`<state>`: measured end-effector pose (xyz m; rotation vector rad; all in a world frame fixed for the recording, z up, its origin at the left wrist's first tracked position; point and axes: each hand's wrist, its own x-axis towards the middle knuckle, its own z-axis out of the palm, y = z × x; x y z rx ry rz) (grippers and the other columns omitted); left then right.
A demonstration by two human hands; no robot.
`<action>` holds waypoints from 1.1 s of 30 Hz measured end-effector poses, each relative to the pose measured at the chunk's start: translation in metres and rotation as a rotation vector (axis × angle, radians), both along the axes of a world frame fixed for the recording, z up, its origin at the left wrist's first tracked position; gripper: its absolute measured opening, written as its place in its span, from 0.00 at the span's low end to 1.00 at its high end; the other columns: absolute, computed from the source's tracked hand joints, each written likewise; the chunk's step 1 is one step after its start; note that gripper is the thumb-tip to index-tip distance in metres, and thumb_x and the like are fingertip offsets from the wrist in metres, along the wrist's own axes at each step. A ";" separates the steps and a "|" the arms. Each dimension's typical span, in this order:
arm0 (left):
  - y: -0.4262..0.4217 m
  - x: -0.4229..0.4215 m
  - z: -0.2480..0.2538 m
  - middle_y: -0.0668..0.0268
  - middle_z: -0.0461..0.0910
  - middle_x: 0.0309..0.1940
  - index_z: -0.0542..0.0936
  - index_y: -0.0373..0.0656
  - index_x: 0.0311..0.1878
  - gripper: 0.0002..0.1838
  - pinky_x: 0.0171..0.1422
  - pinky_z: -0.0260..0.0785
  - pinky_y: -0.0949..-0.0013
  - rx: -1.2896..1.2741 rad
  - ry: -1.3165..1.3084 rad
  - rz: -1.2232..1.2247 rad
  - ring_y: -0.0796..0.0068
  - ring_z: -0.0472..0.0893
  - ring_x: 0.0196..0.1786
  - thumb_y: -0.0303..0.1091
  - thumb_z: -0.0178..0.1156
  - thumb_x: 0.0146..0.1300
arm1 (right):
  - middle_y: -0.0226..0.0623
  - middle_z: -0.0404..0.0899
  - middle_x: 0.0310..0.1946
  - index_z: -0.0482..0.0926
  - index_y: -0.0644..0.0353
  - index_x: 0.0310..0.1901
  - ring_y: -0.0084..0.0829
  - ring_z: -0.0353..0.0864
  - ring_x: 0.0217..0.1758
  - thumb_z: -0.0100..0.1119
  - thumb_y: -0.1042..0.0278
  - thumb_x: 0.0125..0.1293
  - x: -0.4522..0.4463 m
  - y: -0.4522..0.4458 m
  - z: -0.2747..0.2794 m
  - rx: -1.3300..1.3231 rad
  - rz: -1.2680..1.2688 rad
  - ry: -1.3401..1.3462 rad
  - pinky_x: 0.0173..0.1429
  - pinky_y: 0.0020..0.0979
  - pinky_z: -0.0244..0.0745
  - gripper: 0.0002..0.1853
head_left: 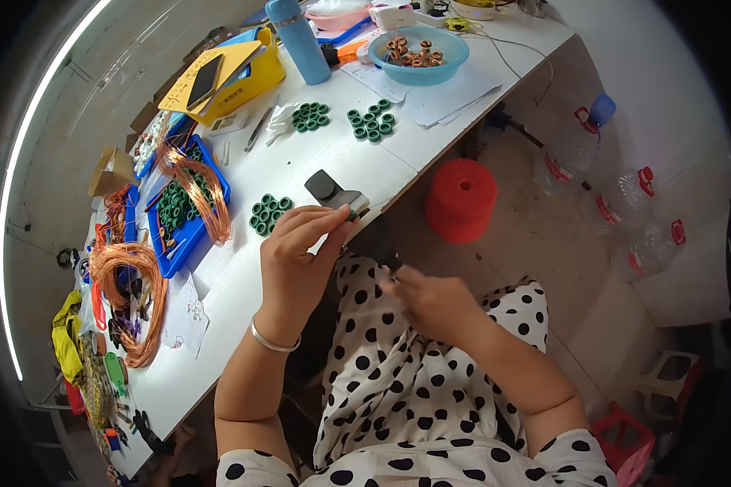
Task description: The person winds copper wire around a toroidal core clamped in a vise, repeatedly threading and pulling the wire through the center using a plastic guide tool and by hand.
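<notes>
My left hand (292, 252) is at the table's near edge, thumb and fingers pinched on a small green ring (352, 216). Just beyond the fingertips is a clamp-like fixture (337, 192) with a black block on top, sitting at the table edge. A black handle (386, 253) hangs below that edge. To its lower right, my right hand (434, 302) is over my lap with curled fingers, slightly smeared; whatever they pinch is too small or hidden to name. Left of the fixture lies a cluster of green rings (270, 214).
Two more groups of green rings (370, 121) (309, 117) lie farther back. A blue tray (188, 247) holds rings, beside copper wire coils (130, 304). A blue bowl (421, 69) contains copper-wound rings. A red stool (461, 199) stands under the table's right side.
</notes>
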<state>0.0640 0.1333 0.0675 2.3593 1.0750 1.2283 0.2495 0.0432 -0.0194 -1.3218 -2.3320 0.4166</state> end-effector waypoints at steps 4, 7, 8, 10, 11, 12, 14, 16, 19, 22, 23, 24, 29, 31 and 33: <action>-0.001 0.002 0.004 0.63 0.85 0.35 0.86 0.39 0.42 0.12 0.48 0.73 0.72 0.012 0.035 0.036 0.71 0.82 0.40 0.19 0.68 0.53 | 0.42 0.68 0.65 0.71 0.52 0.56 0.21 0.81 0.34 0.57 0.77 0.54 -0.004 0.001 0.022 -0.160 0.248 0.552 0.32 0.26 0.77 0.25; -0.004 0.001 0.003 0.63 0.85 0.34 0.86 0.39 0.42 0.12 0.48 0.73 0.72 -0.017 0.043 0.047 0.71 0.82 0.40 0.20 0.68 0.53 | 0.43 0.70 0.64 0.70 0.52 0.56 0.18 0.79 0.33 0.52 0.80 0.56 -0.010 -0.004 0.019 -0.343 0.268 1.041 0.33 0.22 0.75 0.24; -0.003 0.001 0.003 0.64 0.85 0.34 0.86 0.39 0.43 0.12 0.48 0.73 0.72 -0.010 0.042 0.041 0.71 0.82 0.40 0.19 0.67 0.53 | 0.43 0.70 0.64 0.70 0.53 0.56 0.16 0.78 0.33 0.48 0.81 0.57 -0.013 -0.008 0.014 -0.444 0.217 1.250 0.35 0.21 0.74 0.23; -0.002 0.001 0.002 0.65 0.85 0.34 0.85 0.39 0.44 0.13 0.49 0.73 0.72 0.008 0.039 0.029 0.71 0.82 0.41 0.18 0.67 0.54 | 0.43 0.71 0.63 0.70 0.53 0.55 0.15 0.76 0.33 0.45 0.83 0.58 -0.014 -0.009 0.002 -0.544 0.163 1.457 0.36 0.19 0.73 0.23; -0.002 0.000 0.001 0.65 0.85 0.34 0.85 0.39 0.44 0.13 0.49 0.73 0.72 0.006 0.039 0.030 0.71 0.82 0.41 0.18 0.67 0.54 | 0.42 0.71 0.63 0.71 0.54 0.55 0.16 0.77 0.34 0.43 0.83 0.60 -0.010 -0.010 -0.009 -0.413 0.026 1.421 0.37 0.19 0.72 0.22; 0.000 -0.002 -0.003 0.65 0.85 0.35 0.85 0.40 0.44 0.14 0.48 0.74 0.72 -0.008 -0.005 0.014 0.71 0.82 0.42 0.19 0.67 0.53 | 0.42 0.71 0.63 0.71 0.55 0.54 0.17 0.78 0.35 0.41 0.84 0.61 -0.006 -0.009 -0.014 -0.279 -0.107 1.376 0.38 0.19 0.72 0.21; 0.000 -0.006 -0.013 0.64 0.85 0.37 0.85 0.42 0.44 0.15 0.48 0.74 0.72 -0.042 -0.092 -0.013 0.71 0.82 0.43 0.19 0.67 0.53 | 0.41 0.71 0.64 0.71 0.56 0.54 0.18 0.79 0.36 0.38 0.84 0.62 -0.003 -0.008 -0.021 -0.153 -0.239 1.322 0.40 0.19 0.72 0.21; 0.000 -0.006 -0.022 0.64 0.85 0.38 0.85 0.42 0.45 0.15 0.48 0.74 0.72 -0.094 -0.137 -0.005 0.72 0.82 0.44 0.18 0.67 0.53 | 0.39 0.73 0.61 0.72 0.57 0.54 0.19 0.81 0.39 0.36 0.84 0.64 0.001 -0.001 -0.028 -0.040 -0.299 0.879 0.41 0.20 0.72 0.20; -0.005 -0.007 -0.027 0.64 0.84 0.41 0.84 0.42 0.46 0.17 0.49 0.74 0.72 -0.181 -0.230 0.023 0.73 0.82 0.45 0.17 0.66 0.53 | 0.38 0.76 0.57 0.72 0.58 0.54 0.21 0.81 0.43 0.36 0.84 0.64 -0.009 -0.003 -0.037 -0.357 -0.286 0.889 0.42 0.22 0.72 0.21; -0.012 -0.001 -0.028 0.65 0.84 0.42 0.84 0.42 0.46 0.16 0.48 0.74 0.73 -0.281 -0.438 0.017 0.75 0.81 0.44 0.17 0.66 0.53 | 0.38 0.78 0.50 0.73 0.60 0.53 0.25 0.83 0.44 0.37 0.86 0.59 -0.051 -0.031 -0.036 -0.766 -0.007 1.096 0.43 0.24 0.73 0.23; -0.015 -0.005 -0.033 0.65 0.84 0.42 0.84 0.42 0.46 0.16 0.48 0.74 0.73 -0.278 -0.440 0.024 0.75 0.81 0.44 0.17 0.66 0.53 | 0.38 0.78 0.50 0.73 0.60 0.53 0.25 0.83 0.44 0.37 0.86 0.59 -0.051 -0.036 -0.036 -0.769 0.000 1.092 0.43 0.24 0.73 0.23; -0.019 -0.011 -0.041 0.65 0.83 0.41 0.84 0.42 0.46 0.15 0.47 0.74 0.73 -0.262 -0.408 0.059 0.75 0.81 0.44 0.17 0.66 0.54 | 0.40 0.78 0.49 0.73 0.60 0.53 0.27 0.82 0.43 0.39 0.86 0.58 -0.049 -0.041 -0.036 -0.656 -0.025 1.102 0.45 0.26 0.74 0.22; -0.030 -0.021 -0.045 0.65 0.82 0.38 0.83 0.41 0.43 0.11 0.43 0.74 0.73 -0.227 -0.259 0.154 0.76 0.80 0.40 0.20 0.66 0.55 | 0.44 0.76 0.51 0.74 0.62 0.55 0.31 0.77 0.51 0.44 0.87 0.56 -0.017 -0.017 -0.036 -0.036 -0.274 1.034 0.56 0.32 0.71 0.24; -0.031 -0.022 -0.043 0.66 0.82 0.37 0.83 0.41 0.42 0.10 0.42 0.74 0.73 -0.227 -0.223 0.182 0.76 0.80 0.39 0.21 0.67 0.56 | 0.42 0.68 0.64 0.73 0.65 0.51 0.32 0.64 0.69 0.41 0.85 0.56 -0.011 -0.009 -0.022 -0.145 -0.302 0.864 0.69 0.32 0.60 0.20; -0.024 -0.022 -0.048 0.66 0.83 0.34 0.83 0.40 0.42 0.10 0.43 0.72 0.73 -0.081 -0.117 0.154 0.77 0.80 0.38 0.20 0.67 0.55 | 0.42 0.68 0.64 0.73 0.65 0.51 0.33 0.64 0.69 0.41 0.84 0.57 -0.012 -0.010 -0.024 -0.259 -0.264 0.930 0.70 0.33 0.57 0.20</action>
